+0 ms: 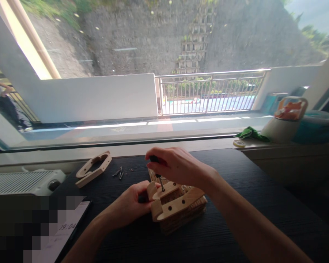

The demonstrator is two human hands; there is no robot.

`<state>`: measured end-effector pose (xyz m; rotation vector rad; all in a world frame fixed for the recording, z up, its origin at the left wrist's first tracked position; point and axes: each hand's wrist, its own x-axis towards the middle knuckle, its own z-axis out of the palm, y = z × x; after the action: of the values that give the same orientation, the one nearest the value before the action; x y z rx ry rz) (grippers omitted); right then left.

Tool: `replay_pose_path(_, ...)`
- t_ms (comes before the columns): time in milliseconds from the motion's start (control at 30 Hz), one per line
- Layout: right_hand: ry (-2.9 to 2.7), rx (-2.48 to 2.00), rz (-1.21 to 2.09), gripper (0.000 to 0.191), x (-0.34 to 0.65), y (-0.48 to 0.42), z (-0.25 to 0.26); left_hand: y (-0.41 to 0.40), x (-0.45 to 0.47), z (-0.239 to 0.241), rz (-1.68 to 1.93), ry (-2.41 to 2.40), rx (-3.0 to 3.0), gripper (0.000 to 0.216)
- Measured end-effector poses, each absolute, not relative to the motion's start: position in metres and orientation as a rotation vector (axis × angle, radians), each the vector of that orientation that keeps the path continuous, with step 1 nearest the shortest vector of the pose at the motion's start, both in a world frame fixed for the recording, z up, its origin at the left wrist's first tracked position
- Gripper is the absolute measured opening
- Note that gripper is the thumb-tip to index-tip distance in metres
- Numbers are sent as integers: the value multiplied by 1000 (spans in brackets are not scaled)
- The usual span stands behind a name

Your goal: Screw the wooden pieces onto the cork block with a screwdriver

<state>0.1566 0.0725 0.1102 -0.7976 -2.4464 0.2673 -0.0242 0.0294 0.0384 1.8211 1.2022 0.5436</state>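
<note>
My right hand (178, 164) is closed around the dark handle of a screwdriver (161, 182), whose shaft points down. Its tip meets the upper face of a pale wooden piece (171, 205) with dark round holes. My left hand (135, 201) grips this piece at its left end, fingers wrapped around the edge. Under the wood lies a brown, rough-textured block (183, 217), partly hidden by it. Left of the hands, several dark screws (120, 173) lie loose on the black table (252, 204). Behind them is a second wooden part, an open frame (94, 168).
A tablet-like screen (71, 226) lies at the lower left, beside a white radiator (30, 182). On the window sill (131, 150) at the right are a green cloth (252, 134), a yellow round object (239, 143) and a white container (281, 128). A person (5, 98) stands outside the window.
</note>
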Motion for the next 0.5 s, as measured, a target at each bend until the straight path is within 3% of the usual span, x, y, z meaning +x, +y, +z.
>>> replay_pose_path(500,-2424,-875,158,24,158,77,106,30,-23,39,547,1101,1748,18)
